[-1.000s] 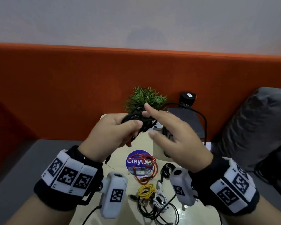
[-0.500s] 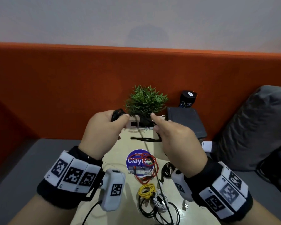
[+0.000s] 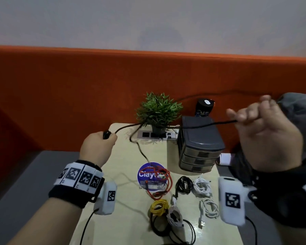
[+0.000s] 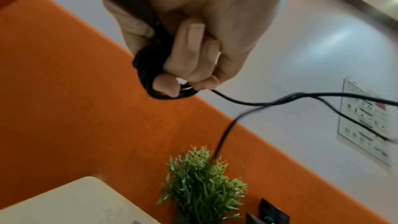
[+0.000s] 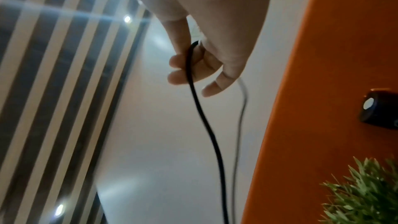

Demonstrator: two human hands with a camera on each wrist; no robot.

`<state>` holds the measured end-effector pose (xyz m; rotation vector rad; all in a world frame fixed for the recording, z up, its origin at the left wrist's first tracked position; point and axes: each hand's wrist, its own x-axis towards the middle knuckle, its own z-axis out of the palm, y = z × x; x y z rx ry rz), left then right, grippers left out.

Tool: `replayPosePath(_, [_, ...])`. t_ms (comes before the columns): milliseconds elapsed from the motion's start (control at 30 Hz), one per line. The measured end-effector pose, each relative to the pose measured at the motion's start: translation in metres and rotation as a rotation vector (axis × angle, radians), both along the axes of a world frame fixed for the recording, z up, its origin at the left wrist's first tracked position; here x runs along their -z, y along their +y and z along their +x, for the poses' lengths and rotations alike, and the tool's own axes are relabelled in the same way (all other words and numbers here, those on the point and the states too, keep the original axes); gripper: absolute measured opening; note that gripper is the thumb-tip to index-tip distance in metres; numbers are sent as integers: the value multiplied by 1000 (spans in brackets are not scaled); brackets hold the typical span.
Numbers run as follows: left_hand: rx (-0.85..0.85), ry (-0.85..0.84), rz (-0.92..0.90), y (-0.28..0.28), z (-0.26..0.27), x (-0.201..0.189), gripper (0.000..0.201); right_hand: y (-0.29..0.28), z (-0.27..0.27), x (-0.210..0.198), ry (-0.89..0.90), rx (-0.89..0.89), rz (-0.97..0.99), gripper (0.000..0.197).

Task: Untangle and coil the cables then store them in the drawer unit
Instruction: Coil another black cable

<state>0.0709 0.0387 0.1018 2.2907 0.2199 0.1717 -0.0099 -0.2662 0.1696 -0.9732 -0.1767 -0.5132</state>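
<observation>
A black cable stretches across the table between both hands. My left hand grips its coiled part over the table's far left; in the left wrist view the fingers curl round the black coil, and the cable leads off right. My right hand, raised at the right, holds the cable in curled fingers; the right wrist view shows the strand running from the fingers. One loose strand hangs down to the table. The grey drawer unit stands under the cable, drawers shut.
Near me on the beige table lie a red cable, a yellow coil, a black coil, two white coils and a black-and-white tangle. A potted plant, socket strip, black cylinder and grey cushion stand behind.
The hands were close together in front of the plant. They have pulled apart: the right hand swung out to the right, drawing the black cable out, and the left moved down-left with the coil.
</observation>
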Motion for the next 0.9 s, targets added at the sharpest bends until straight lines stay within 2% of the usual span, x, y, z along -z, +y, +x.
replayPosePath(67, [-28, 19, -16, 1, 0, 2, 37, -13, 2, 0, 26, 31, 44, 18])
replayPosePath(167, [-24, 38, -124, 1, 1, -1, 36, -22, 7, 6, 120, 127, -19, 16])
replayPosePath(233, [38, 48, -218, -2, 0, -6, 37, -25, 9, 10, 160, 180, -58, 12])
replayPosePath(300, [126, 62, -376, -7, -5, -13, 36, -24, 13, 12, 290, 242, -176, 11])
replayPosePath(333, [170, 69, -463, -9, -8, -17, 36, -24, 14, 16, 408, 309, -357, 14])
replayPosePath(400, [249, 73, -591, -13, -15, -28, 37, -26, 17, 28, 667, 440, -976, 36])
replayPosePath(433, [280, 68, -621, -14, -17, -32, 41, -25, 16, 33, 735, 528, -1245, 38])
replayPosePath(467, [309, 62, -630, -15, -20, -36, 46, -21, 16, 37, 730, 629, -1398, 34])
replayPosePath(500, [332, 55, -632, -17, -22, -39, 48, -15, 14, 37, 682, 689, -1428, 29])
replayPosePath(533, [348, 49, -625, -19, -25, -42, 47, -7, 12, 36, 626, 678, -1393, 26])
replayPosePath(600, [375, 41, -593, -24, -30, -46, 45, 13, 8, 30, 483, 488, -1261, 18])
replayPosePath(667, [419, 39, -580, -31, -34, -48, 48, 38, 1, 21, 244, 244, -1165, 5])
replayPosePath(700, [439, 42, -589, -34, -36, -49, 48, 49, -4, 15, 117, 131, -1185, 9])
replayPosePath(800, [471, 51, -643, -41, -41, -53, 47, 68, -11, 12, -128, -111, -1492, 47])
replayPosePath(867, [477, 56, -684, -42, -43, -55, 48, 75, -8, 18, -155, -74, -1572, 57])
replayPosePath(900, [484, 59, -702, -42, -44, -55, 49, 78, -7, 21, -137, -9, -1497, 52])
